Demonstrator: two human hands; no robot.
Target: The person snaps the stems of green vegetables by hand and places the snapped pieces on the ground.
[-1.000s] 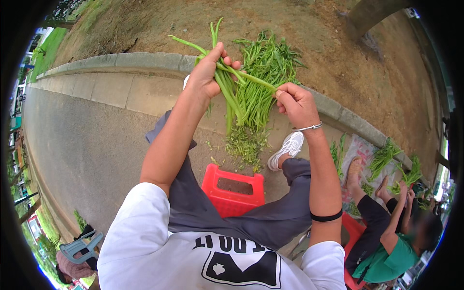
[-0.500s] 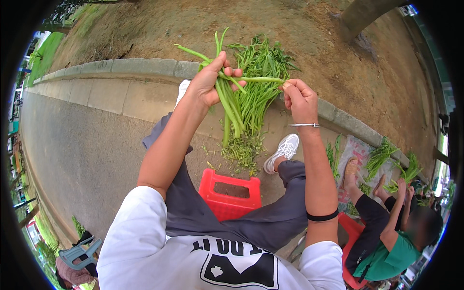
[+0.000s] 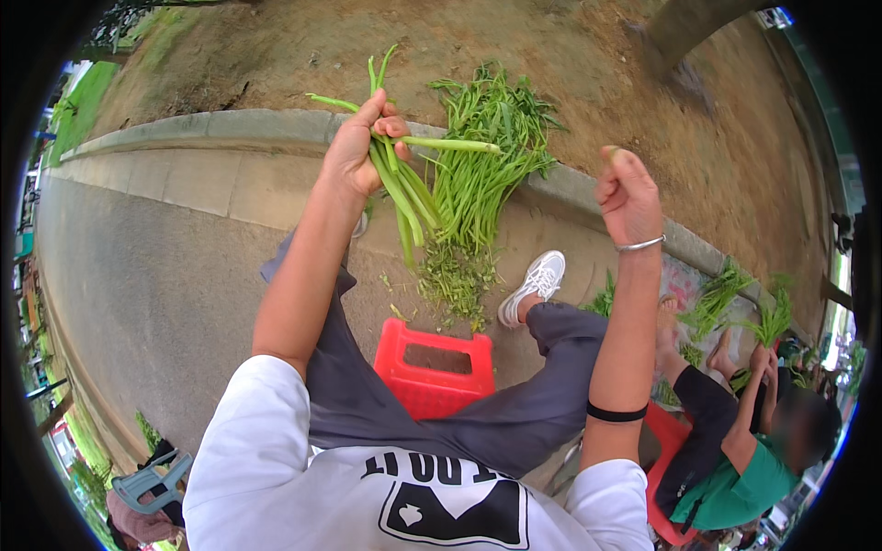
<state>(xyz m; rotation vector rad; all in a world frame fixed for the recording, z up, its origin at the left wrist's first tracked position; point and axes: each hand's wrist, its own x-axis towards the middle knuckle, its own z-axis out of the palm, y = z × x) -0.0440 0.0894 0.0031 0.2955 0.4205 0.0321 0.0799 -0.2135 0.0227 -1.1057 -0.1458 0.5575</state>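
Note:
My left hand is closed round a bunch of thick green vegetable stems, which look like water spinach. One stem sticks out sideways to the right, past my fingers. Well to the right, my right hand is raised apart from the bunch, thumb and fingers pinched together. A small yellowish-green spot shows at its fingertips, too small to make out. Beyond the bunch, a heap of long leafy greens lies across the stone kerb. Chopped green trimmings are scattered on the pavement at the heap's near end.
A red plastic stool stands between my legs. My white shoe is right of the trimmings. At the right, a person in a green shirt sits handling greens beside a printed sheet. A tree trunk rises at the far right.
My right hand has let go of the sideways stem's end and moved right. My left hand has shifted left with the bunch. The neighbouring person's greens moved slightly.

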